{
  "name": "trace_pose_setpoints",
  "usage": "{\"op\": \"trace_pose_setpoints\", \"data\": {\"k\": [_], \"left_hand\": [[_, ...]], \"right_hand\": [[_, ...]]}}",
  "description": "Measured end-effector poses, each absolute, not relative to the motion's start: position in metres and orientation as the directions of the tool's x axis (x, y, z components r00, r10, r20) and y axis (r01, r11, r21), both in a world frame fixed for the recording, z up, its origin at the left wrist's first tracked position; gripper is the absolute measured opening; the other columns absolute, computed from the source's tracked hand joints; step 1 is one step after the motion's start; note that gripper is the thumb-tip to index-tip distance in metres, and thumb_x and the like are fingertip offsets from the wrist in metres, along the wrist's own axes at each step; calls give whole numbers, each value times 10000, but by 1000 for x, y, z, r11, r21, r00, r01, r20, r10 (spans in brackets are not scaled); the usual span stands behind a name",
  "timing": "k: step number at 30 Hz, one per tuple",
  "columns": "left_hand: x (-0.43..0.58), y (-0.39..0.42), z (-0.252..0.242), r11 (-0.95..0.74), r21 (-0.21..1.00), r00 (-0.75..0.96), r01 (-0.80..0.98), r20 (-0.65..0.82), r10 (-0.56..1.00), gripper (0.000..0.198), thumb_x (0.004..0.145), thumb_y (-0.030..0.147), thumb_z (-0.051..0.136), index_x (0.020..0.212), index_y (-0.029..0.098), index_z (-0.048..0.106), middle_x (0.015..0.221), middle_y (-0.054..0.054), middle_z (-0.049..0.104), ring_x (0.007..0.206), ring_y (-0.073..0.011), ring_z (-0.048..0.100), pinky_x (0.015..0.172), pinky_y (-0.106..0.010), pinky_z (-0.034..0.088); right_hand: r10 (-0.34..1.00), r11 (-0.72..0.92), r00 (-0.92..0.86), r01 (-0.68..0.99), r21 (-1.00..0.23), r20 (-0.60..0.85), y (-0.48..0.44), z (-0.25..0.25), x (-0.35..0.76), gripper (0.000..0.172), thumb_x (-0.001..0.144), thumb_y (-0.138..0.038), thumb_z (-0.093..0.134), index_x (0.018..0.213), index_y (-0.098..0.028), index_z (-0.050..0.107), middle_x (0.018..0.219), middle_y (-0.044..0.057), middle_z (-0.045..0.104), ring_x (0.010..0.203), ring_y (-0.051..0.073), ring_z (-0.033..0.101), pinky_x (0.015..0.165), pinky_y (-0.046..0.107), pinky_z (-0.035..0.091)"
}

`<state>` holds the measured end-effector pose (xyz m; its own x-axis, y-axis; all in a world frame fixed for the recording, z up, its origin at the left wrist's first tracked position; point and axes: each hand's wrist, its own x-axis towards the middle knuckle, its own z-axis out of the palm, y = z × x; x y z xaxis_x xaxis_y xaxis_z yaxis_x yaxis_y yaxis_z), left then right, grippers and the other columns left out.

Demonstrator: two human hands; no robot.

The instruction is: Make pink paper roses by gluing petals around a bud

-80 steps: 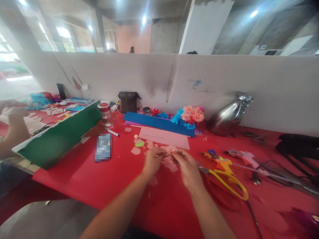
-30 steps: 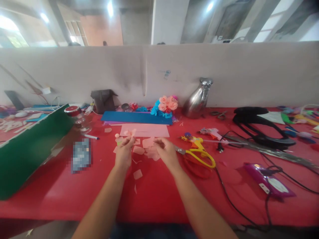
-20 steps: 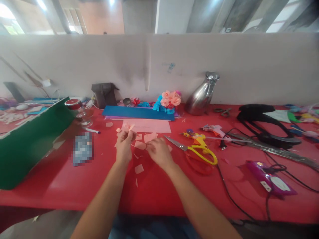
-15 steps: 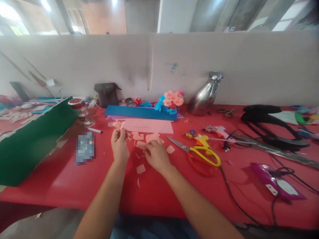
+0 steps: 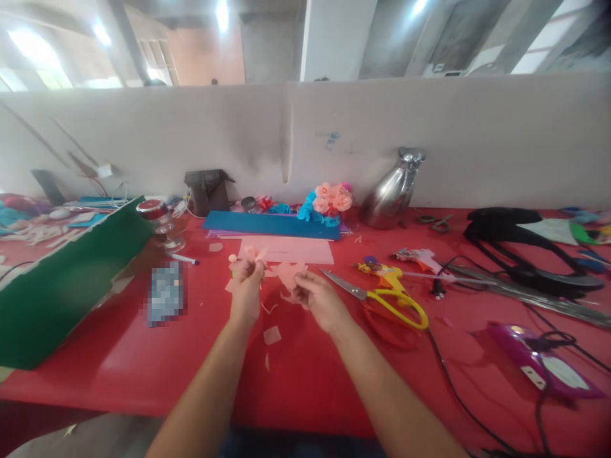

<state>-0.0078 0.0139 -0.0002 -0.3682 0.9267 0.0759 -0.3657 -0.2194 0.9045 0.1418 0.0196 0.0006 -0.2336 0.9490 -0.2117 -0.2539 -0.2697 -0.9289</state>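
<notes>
Moved left hand (image 5: 247, 296) nearer the scissors (image 5: 363, 294) since the earlier frame, pinching a pink paper flower (image 5: 256, 254) well left of them; holding right hand (image 5: 322, 297) curled just left of them, beside pink petals (image 5: 290, 272), though cannot tell whether gripping one

Paper-flower craft workshop by the looks of it, inside a big hall: grey concrete-looking wall (image 5: 267, 48), pale pillar (image 5: 338, 41), bright ceiling light (image 5: 222, 16). Red worktop (image 5: 143, 366) backs onto a low whitish partition (image 5: 191, 127); green divider board (image 5: 71, 286) marks off a neighbouring cluttered spot. Craft stuff all over: bunch of coloured paper flowers (image 5: 333, 198), blue sheet (image 5: 267, 224), pink paper sheet (image 5: 315, 252), cut pink petals (image 5: 272, 334), yellow-handled scissors (image 5: 366, 295), yellow hot glue gun (image 5: 392, 276), pink hot glue gun (image 5: 428, 261), magenta power strip (image 5: 513, 350) with black cable (image 5: 440, 362).
</notes>
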Motion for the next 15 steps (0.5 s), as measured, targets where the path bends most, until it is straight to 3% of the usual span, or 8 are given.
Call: {"op": "trace_pose_setpoints", "data": {"k": [2,5,8,15], "left_hand": [[-1,12,-1,-174,917,-308,-359,60,950,227,718,313,683,691,185,498,630,53,433,558,-58,394,557,-183,337],[4,8,2,-99,921,-223,-376,14,975,219,690,316,711,786,184,565,721,34,508,607,-58,449,564,-181,350],[7,5,7,-6,919,-151,-395,-59,987,307,638,307,755,877,174,616,739,17,562,595,-61,482,536,-188,351],[9,6,7,7,905,-166,-424,-85,982,318,563,266,806,795,139,630,758,-10,625,643,-86,567,604,-202,424]], "right_hand": [[913,-384,-289,-371,-846,-288,22,4,144,162,640,-295,697,697,-193,584,568,-34,566,521,103,509,505,217,375],[892,-435,-315,-399,-808,-324,22,7,145,133,625,-237,695,685,-177,592,553,-30,575,493,89,507,483,209,364],[887,-431,-340,-366,-825,-312,20,9,145,118,629,-232,680,636,-179,575,518,-37,561,466,88,491,484,220,366],[917,-341,-316,-308,-888,-243,19,14,148,191,698,-357,656,675,-175,605,554,-36,566,480,80,469,451,211,279]]}}
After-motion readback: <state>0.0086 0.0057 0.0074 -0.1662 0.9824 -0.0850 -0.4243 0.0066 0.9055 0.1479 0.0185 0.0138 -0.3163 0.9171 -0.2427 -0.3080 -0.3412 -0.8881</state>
